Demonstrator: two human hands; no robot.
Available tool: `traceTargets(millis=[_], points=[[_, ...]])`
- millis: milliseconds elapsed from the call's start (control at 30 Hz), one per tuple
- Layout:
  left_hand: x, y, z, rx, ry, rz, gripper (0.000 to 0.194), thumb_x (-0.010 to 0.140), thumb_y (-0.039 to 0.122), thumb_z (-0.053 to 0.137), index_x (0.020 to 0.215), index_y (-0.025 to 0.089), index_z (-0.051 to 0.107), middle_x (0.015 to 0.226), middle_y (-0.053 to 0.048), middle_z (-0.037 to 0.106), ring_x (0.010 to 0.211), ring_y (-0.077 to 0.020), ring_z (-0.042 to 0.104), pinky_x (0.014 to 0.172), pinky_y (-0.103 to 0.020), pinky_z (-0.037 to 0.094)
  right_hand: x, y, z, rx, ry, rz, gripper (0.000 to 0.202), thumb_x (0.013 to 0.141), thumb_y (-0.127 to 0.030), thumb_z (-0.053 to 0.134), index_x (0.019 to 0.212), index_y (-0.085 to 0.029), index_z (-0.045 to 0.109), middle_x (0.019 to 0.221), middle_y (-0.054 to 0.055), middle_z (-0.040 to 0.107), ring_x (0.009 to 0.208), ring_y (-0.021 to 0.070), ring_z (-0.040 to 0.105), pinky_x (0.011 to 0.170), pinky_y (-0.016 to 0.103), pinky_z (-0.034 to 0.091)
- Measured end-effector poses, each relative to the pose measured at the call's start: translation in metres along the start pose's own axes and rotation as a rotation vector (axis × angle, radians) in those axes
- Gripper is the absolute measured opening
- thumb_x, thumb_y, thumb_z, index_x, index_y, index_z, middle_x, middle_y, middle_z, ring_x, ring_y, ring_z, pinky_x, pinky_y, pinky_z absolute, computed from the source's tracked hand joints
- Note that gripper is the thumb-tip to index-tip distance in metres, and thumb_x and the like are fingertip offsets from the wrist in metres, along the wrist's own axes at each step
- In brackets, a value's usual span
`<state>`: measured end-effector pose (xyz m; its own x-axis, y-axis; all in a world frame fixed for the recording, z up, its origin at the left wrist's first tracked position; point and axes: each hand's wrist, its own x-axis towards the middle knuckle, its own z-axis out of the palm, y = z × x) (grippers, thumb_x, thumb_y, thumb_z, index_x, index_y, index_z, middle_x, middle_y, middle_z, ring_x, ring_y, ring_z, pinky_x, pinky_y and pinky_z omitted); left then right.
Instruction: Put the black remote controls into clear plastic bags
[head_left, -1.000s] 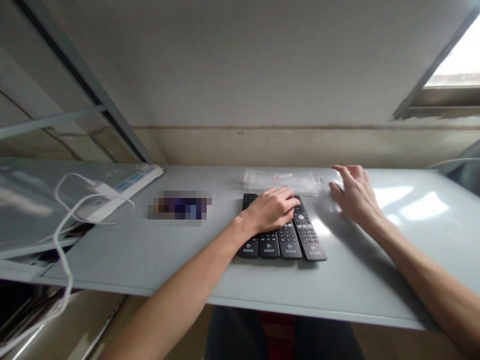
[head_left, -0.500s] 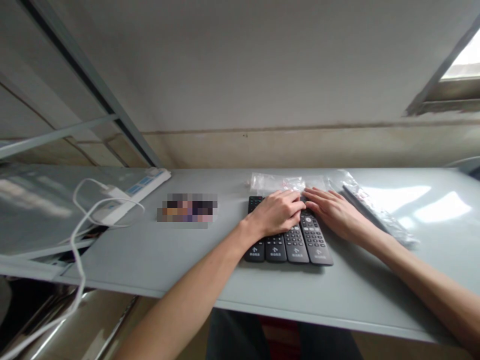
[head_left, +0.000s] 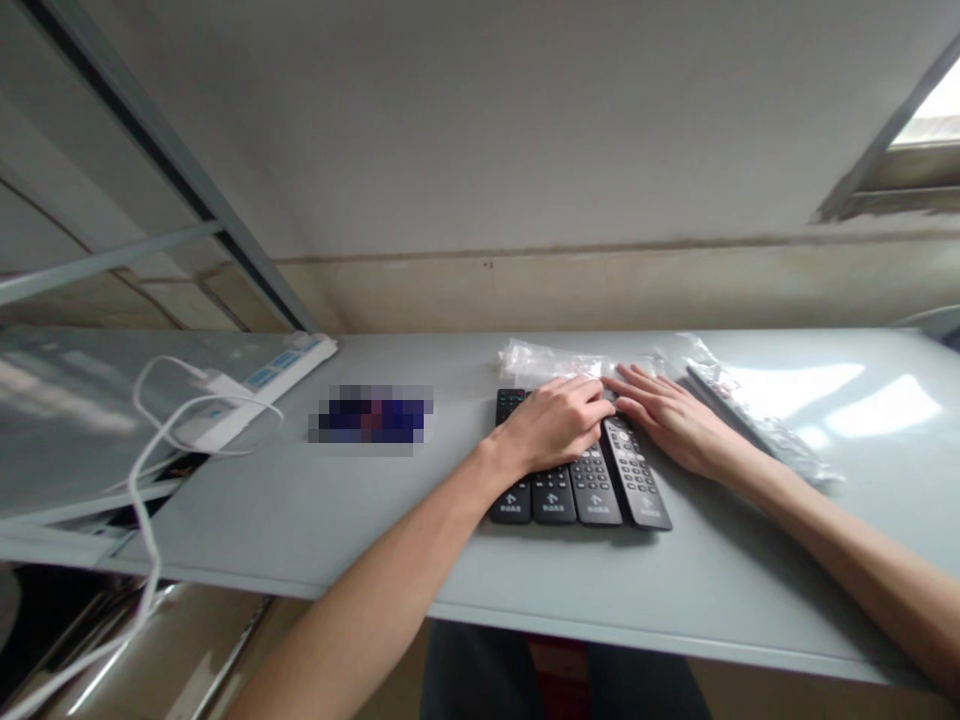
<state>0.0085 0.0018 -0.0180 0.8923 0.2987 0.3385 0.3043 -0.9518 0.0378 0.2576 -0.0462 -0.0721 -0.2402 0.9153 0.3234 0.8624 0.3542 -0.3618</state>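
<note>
Several black remote controls (head_left: 598,500) lie side by side in a row on the grey table. My left hand (head_left: 559,420) lies across their upper parts, fingers bent and close together over them, hiding the buttons there. The rightmost remote control (head_left: 645,490) is angled, with a narrow gap at its lower end from the row. My right hand (head_left: 671,415) rests open at its top right, fingers stretched out and tips near my left fingers. Whether those tips touch the remote's top is hard to see.
Behind the hands lies a clear plastic bag (head_left: 551,360). A remote in a plastic wrapper (head_left: 750,415) is to the right. At the left are a blurred-out rectangular object (head_left: 371,420), a white power strip (head_left: 266,390) and a white cable (head_left: 142,500). A wall runs behind the table.
The rightmost remote has turned slightly, its lower end shifting right and opening a gap from the row. My right fingers have spread a little; my left hand stays nearly still.
</note>
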Motion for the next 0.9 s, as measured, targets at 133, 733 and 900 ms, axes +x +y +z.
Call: traceTargets(millis=[133,733,900], points=[[0.0,0.0,0.0,0.003,-0.012,-0.007,0.022,0.104,0.014,0.055,0.116,0.015,0.074,0.116,-0.01,0.073,0.112,-0.0238,0.07,0.101,-0.041,0.056,0.002,-0.004,-0.006,0.024,0.031,0.033,0.056,0.112,-0.051,0.038,0.158,-0.026,0.057,0.163,0.01,0.056,0.159,0.0355,0.041,0.129,0.068,0.033],[-0.001,0.0,-0.004,-0.024,0.215,-0.242,0.05,0.116,0.037,0.027,0.113,0.016,0.073,0.11,-0.01,0.078,0.109,-0.024,0.065,0.099,-0.041,0.049,-0.009,-0.061,-0.037,0.397,0.636,0.086,0.047,0.111,-0.045,0.048,0.157,-0.048,0.055,0.16,-0.002,0.059,0.147,0.0368,0.058,0.124,0.066,0.043],[-0.002,-0.002,-0.002,-0.052,0.302,-0.322,0.055,0.115,0.042,0.027,0.151,0.014,0.058,0.136,-0.014,0.073,0.129,-0.0254,0.064,0.11,-0.045,0.05,-0.011,-0.061,-0.038,0.407,0.627,0.146,0.044,0.109,-0.051,0.05,0.149,-0.043,0.066,0.147,0.0,0.07,0.14,0.0393,0.063,0.114,0.065,0.051]])
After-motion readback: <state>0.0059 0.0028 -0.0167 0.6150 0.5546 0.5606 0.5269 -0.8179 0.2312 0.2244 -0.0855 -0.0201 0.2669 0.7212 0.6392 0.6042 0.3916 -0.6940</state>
